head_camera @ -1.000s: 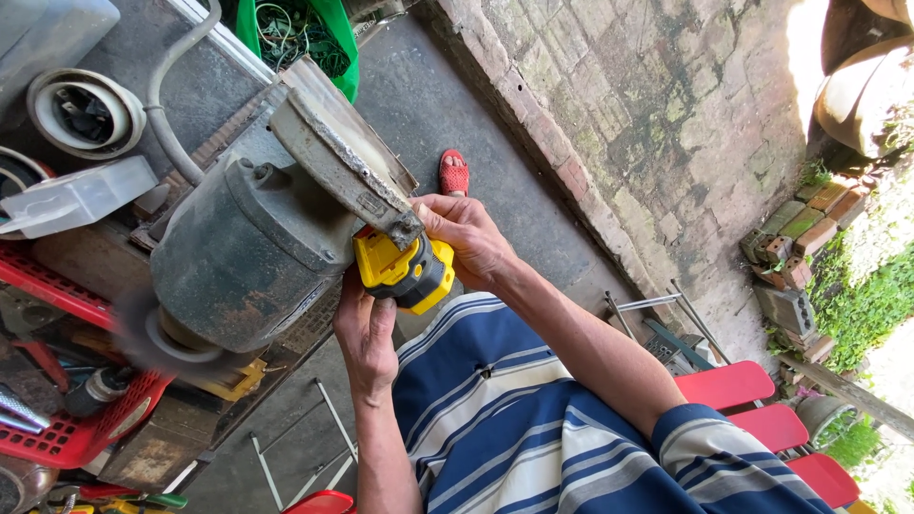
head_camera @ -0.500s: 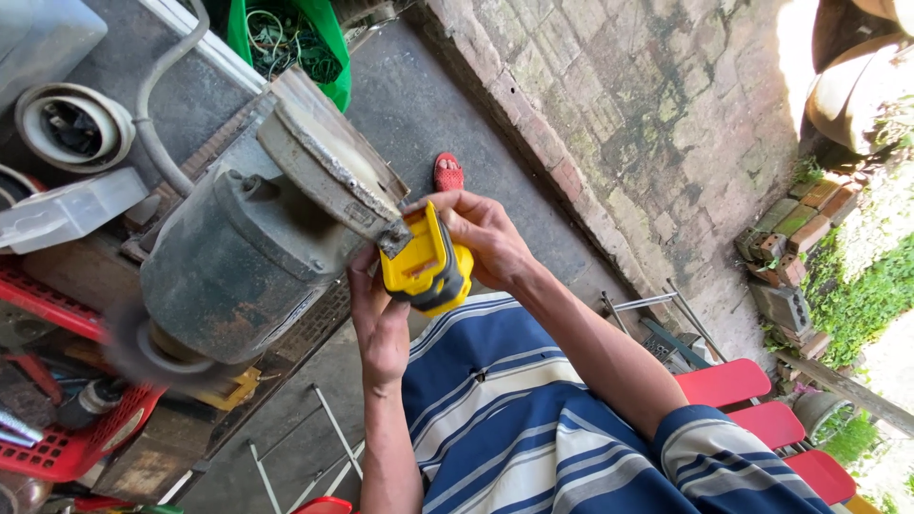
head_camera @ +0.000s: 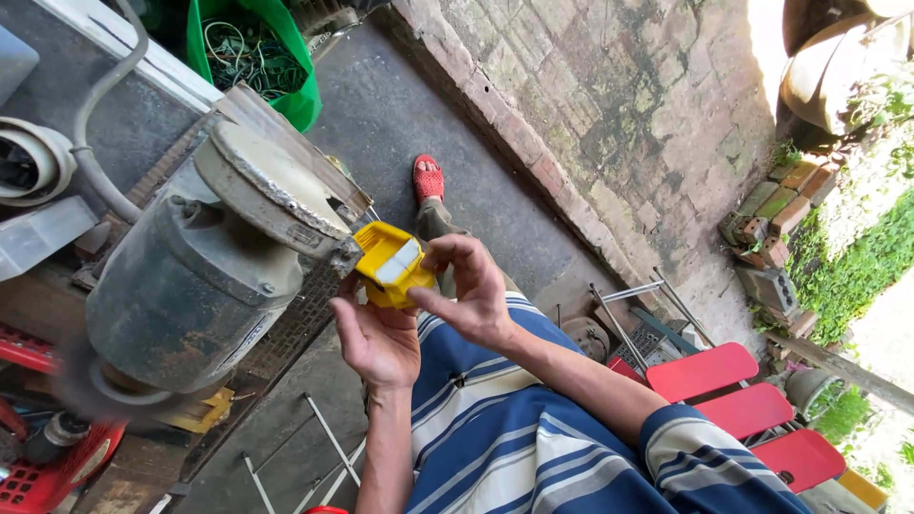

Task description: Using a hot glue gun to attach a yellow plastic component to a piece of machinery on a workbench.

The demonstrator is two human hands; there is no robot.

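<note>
Item: yellow plastic part point(head_camera: 392, 269), box-shaped with a pale insert on its upper face; held in mid-air at centre frame, just beside the corner of the motor's end plate, above the person's lap.
Left hand point(head_camera: 379, 340): palm up beneath the part, fingers curled around its near underside, cradling it.
Right hand point(head_camera: 473, 288): fingers pinched on the right edge of the part, thumb reaching in from below; both hands are closed on the same piece.
Contact with machine: the part's left edge looks to touch or nearly touch the rusty plate corner; which of the two cannot be told.
Adjacent machine: grey electric motor point(head_camera: 186, 295), drum-shaped, dusty, lying tilted, with a round rusted end plate point(head_camera: 262, 188) facing right.
Motor near end: a spinning or blurred wheel point(head_camera: 95, 388) on the shaft, outline smeared.
Handling note: as a judgement, the supporting palm should stay under the part while the pinching fingers steer it, and both should keep to the right of the plate, well away from the blurred wheel.
Far left: green bag point(head_camera: 249, 48) holding tangled wire; grey hose point(head_camera: 95, 124) curving over the bench.
Near left: red crate point(head_camera: 48, 466) with small parts.
Floor: dark concrete; one foot in a red sandal point(head_camera: 428, 179) beyond the hands.
Right: brick wall point(head_camera: 619, 105); red slatted chair point(head_camera: 743, 405); greenery in sunlight.
Clothing: blue and white striped shirt point(head_camera: 533, 428).
</note>
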